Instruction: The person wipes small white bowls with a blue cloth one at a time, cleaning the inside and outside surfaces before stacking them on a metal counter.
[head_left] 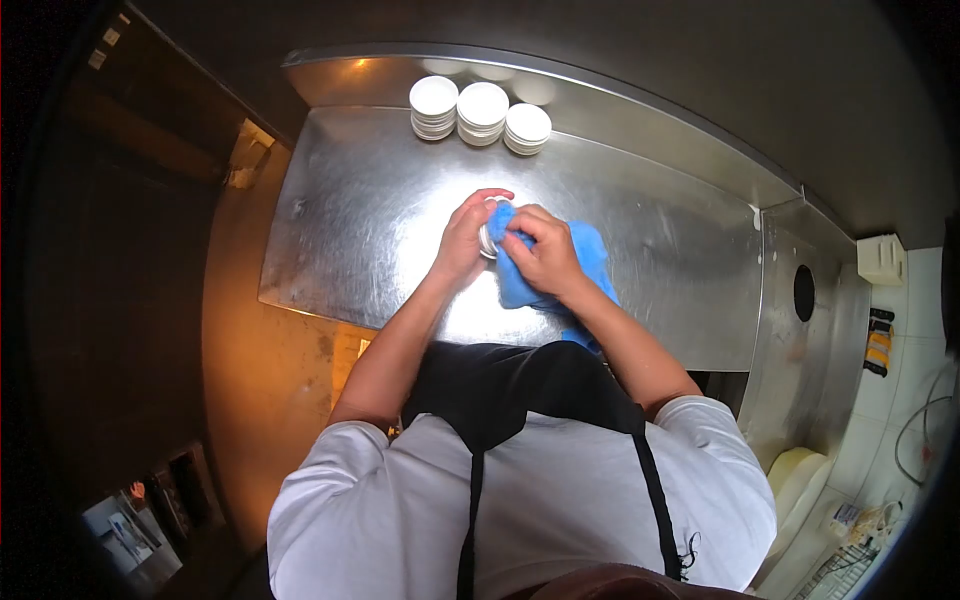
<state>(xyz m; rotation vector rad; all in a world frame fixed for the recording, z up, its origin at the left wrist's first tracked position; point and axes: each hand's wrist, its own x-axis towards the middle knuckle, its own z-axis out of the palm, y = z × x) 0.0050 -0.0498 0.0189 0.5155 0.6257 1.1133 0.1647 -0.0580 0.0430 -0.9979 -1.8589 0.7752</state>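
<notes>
At the middle of the steel counter, my left hand (464, 234) is wrapped round small white dishes (487, 241), partly hidden by my fingers and the cloth. My right hand (543, 251) pinches a blue cloth (592, 254) and presses a bunched part of it against the dishes. The rest of the cloth hangs below and to the right of my right hand, down to the counter's front edge. Beyond my hands stand three stacks of small round white dishes: a left stack (434, 98), a middle stack (483, 105) and a right stack (528, 124).
The steel counter (350, 200) has a raised back edge. To its right is a steel surface with a dark round hole (804, 293). A white box (881, 260) and a yellow-and-black object (878, 342) are on the far right wall.
</notes>
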